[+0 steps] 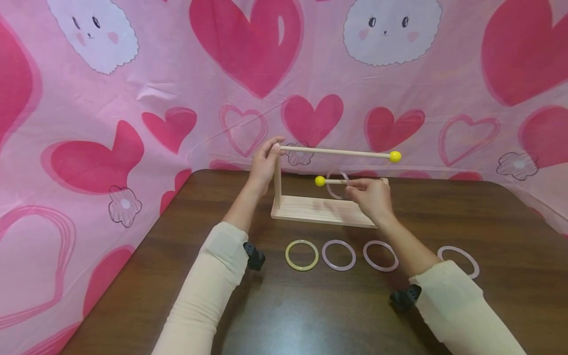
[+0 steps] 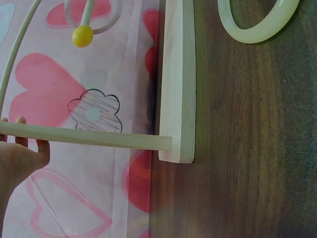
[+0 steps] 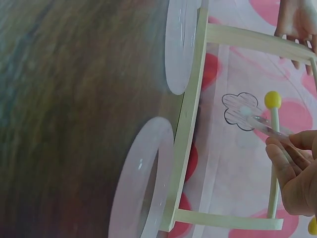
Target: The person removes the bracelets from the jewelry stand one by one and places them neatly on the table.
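Observation:
A wooden stand (image 1: 324,209) has a tall left post, a shorter right post and two horizontal rods tipped with yellow balls. My left hand (image 1: 264,167) grips the top of the tall post, where the upper rod (image 1: 337,151) begins. A translucent pale-pink ring (image 3: 265,128) encircles the lower rod (image 1: 334,182), close to its yellow ball (image 1: 320,181). My right hand (image 1: 372,199) pinches that ring between thumb and fingers. In the head view, this hand covers part of the lower rod and of the shorter post.
In front of the stand, a yellow ring (image 1: 301,268), a purple ring (image 1: 338,268) and a pink ring (image 1: 381,269) lie flat on the brown table (image 1: 266,310). Farther right lies another pale ring (image 1: 476,268), partly behind the right sleeve. A pink heart-patterned cloth (image 1: 168,74) hangs behind.

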Tool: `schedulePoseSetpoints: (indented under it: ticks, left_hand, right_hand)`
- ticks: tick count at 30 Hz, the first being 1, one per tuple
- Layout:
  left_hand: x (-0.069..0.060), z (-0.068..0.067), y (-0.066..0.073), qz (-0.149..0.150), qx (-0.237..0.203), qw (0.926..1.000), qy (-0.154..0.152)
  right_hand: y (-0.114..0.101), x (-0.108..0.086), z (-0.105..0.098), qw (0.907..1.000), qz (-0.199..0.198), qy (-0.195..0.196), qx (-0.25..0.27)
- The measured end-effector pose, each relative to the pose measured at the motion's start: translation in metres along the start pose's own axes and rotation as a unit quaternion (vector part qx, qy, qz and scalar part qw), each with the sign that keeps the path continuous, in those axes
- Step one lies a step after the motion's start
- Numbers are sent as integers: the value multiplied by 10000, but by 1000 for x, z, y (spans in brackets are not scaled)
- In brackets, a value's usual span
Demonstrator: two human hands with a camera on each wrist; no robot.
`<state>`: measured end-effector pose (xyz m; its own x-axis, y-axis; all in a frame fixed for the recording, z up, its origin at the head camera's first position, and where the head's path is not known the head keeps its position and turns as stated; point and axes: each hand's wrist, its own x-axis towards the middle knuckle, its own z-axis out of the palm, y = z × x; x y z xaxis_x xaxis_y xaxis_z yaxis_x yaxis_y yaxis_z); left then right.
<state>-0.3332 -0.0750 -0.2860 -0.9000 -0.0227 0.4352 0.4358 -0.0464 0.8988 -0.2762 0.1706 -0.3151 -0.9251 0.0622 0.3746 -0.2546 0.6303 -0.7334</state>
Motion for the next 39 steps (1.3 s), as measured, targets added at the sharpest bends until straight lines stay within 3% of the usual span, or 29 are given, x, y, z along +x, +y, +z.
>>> schedulePoseSetpoints:
  ticks: [16,27,39]
  left_hand:
    - [0,0,0,-62,3,10000,16]
    - [-2,1,1,-14,-74,10000,26]
    - [0,1,-1,51,-85,10000,8]
  right_hand:
    - [-4,3,9,9999,-76,-124,59]
    - [-8,6,11,9980,-285,14,-562]
    - [-8,6,12,9996,-198,-130,-144]
